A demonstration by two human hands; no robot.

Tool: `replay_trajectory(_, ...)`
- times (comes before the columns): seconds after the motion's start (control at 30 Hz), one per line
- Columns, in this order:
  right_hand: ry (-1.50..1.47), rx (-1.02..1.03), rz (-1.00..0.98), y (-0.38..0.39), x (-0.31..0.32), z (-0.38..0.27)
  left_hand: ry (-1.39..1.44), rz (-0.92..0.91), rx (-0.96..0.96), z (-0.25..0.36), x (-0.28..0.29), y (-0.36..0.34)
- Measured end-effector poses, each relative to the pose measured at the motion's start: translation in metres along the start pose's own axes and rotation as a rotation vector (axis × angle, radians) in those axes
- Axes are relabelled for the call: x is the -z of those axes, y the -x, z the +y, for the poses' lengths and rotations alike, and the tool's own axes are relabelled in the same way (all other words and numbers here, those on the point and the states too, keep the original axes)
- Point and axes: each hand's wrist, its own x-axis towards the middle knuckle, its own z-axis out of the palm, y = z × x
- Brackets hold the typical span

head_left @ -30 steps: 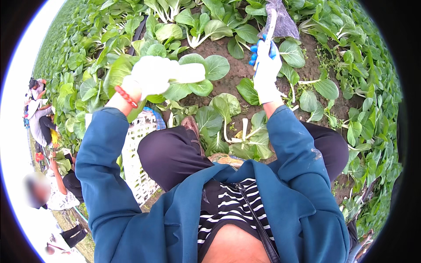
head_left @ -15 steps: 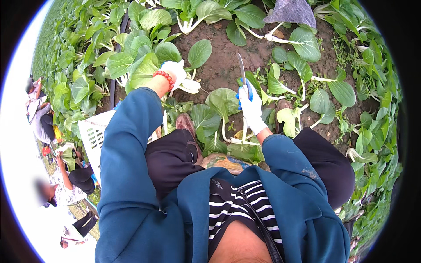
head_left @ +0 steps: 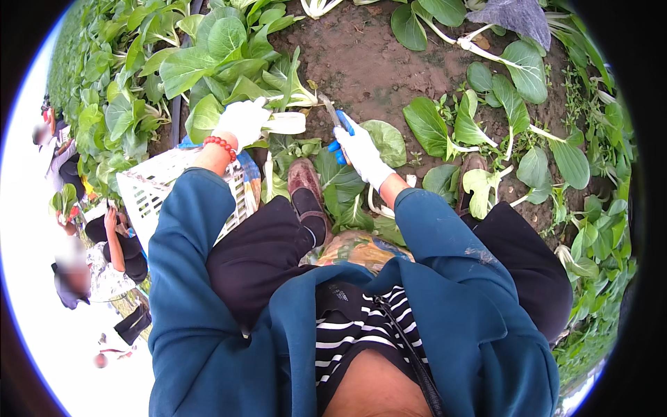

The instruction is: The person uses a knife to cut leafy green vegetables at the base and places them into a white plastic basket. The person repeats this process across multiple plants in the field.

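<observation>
The gloved left hand [head_left: 243, 121] reaches forward, closed around a bok choy plant [head_left: 240, 69] at its white stalk base. The gloved right hand [head_left: 363, 154] grips a blue-handled knife [head_left: 333, 118], blade apparently angled toward that base.

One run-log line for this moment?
left hand: grips leafy plant | right hand: holds blue-handled knife | white crate: beside left knee

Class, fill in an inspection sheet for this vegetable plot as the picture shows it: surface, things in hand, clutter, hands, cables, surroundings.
Surface: bare brown soil between leafy rows.
Job's things: leafy green plant with white stalks; blue-handled knife.
Clutter: cut leaves lying loose on the soil; white slatted crate.
Hands: left hand, white-gloved, grips the plant's base; right hand, white-gloved, holds the knife.
Cables: nothing seen.
Surroundings: other people at the left edge.
</observation>
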Motion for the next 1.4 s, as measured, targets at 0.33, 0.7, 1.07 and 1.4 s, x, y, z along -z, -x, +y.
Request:
replay_trajectory(0.33, -0.070, -0.028, 0.095, -0.020, -0.027, 0.017, 0.189, -0.042, 0.048, -0.022, -0.015, -0.003)
replay_trajectory(0.7, 0.137, 0.002, 0.127, -0.046, -0.050, 0.026, 0.360, 0.103, 0.043, -0.033, -0.027, -0.003)
replay_trajectory(1.07, 0.037, 0.176, 0.129, 0.051, 0.006, -0.039, 0.308, 0.311, -0.153, -0.043, 0.034, 0.075)
replay_trajectory(1.4, -0.022, 0.687, -0.025, 0.151, -0.014, -0.192, 0.932, 0.281, -0.141, -0.002, 0.203, 0.177)
